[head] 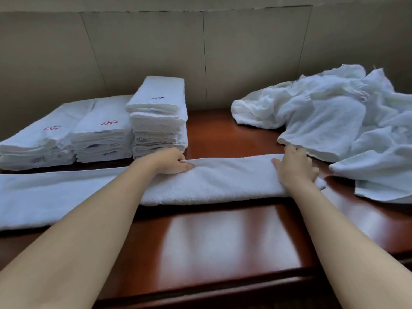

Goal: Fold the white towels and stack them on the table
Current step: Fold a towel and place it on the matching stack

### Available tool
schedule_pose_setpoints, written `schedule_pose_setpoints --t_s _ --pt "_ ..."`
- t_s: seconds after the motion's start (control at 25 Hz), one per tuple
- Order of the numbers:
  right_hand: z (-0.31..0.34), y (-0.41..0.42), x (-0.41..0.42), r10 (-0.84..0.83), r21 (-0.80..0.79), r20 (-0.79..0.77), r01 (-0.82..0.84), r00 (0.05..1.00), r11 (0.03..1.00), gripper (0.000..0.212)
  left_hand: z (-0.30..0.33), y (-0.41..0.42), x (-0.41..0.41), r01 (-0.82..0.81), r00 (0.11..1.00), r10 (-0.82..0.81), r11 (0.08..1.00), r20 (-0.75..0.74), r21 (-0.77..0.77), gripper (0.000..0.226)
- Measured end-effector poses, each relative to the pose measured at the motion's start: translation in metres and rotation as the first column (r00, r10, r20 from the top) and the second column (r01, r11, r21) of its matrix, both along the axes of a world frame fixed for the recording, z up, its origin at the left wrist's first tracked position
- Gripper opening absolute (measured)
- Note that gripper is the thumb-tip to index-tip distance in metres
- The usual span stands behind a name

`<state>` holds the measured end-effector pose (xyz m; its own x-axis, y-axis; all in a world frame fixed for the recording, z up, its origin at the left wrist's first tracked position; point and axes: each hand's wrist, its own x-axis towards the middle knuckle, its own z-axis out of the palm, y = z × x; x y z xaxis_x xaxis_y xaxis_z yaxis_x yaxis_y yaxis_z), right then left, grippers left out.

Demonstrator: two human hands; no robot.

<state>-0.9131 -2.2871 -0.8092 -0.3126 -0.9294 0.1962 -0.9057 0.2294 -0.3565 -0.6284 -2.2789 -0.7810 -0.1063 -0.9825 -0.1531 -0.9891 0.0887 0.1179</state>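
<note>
Polished table (223, 241) lies nearest, bare wood left free for folding. On it a long towel (223, 181) stretches sideways; the left hand (171, 161) pinches its far edge, the right hand (294, 170) presses flat, steadying the fold. Stacks (156, 117) wait far left, the pile (334, 117) far right.

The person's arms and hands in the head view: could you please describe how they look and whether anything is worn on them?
Both forearms are bare right up to the bottom frame edge, with no sleeve in view. The left hand and right hand wear no gloves, and no watch, bracelet or ring shows on the parts visible. No markings or bandages can be seen on either arm.
</note>
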Motion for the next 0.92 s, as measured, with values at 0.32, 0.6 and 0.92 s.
schedule_pose_setpoints --t_s 0.32,0.6,0.92 --pt "0.004 -0.005 -0.024 -0.105 0.048 0.155 0.098 0.982 0.994 0.038 -0.016 0.006 0.002 -0.032 0.982 0.016 0.996 -0.186 -0.083 0.053" --pt "0.011 -0.005 -0.028 -0.025 -0.228 0.055 0.037 0.998 0.973 0.030 -0.037 0.019 0.003 -0.074 0.964 -0.019 0.939 -0.265 -0.336 0.050" --pt "0.022 -0.013 -0.017 -0.042 -0.340 0.204 0.111 0.978 0.934 0.024 -0.040 0.014 0.001 -0.061 0.984 0.001 0.940 -0.176 -0.337 0.047"
